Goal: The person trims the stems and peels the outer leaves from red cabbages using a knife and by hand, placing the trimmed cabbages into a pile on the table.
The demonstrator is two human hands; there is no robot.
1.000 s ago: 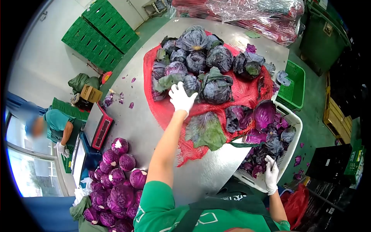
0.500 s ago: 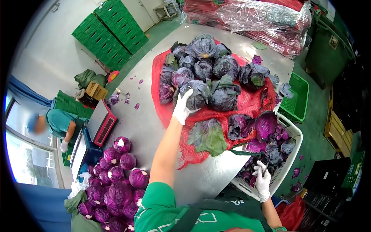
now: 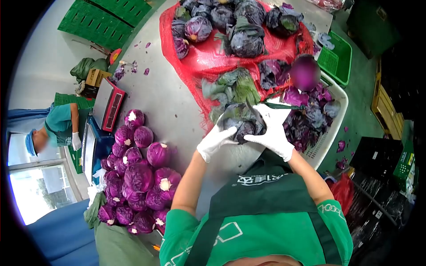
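Observation:
In front of my apron, a red cabbage (image 3: 239, 123) with dark outer leaves is gripped between both gloved hands. My left hand (image 3: 215, 141) curls around its left side, thumb lying across the front. From the right, my right hand (image 3: 276, 134) presses on the same cabbage, fingers at the top and thumb low. A thin dark shape rises by the right fingers; I cannot tell whether it is a blade or a leaf edge. Loose green leaves (image 3: 237, 86) lie just beyond, on a red mesh sack (image 3: 199, 64) bearing several untrimmed cabbages (image 3: 247, 39).
Trimmed purple cabbages (image 3: 137, 177) are heaped at the left, below a red-framed scale (image 3: 114, 108). A white crate (image 3: 339, 95) of leaf scraps stands at the right, with a green crate (image 3: 339, 60) behind it. A co-worker (image 3: 57, 126) is at the far left.
My left hand has drawn a cabbage from the sack toward my body. My right hand has come from over the white crate onto it. The view has tipped down.

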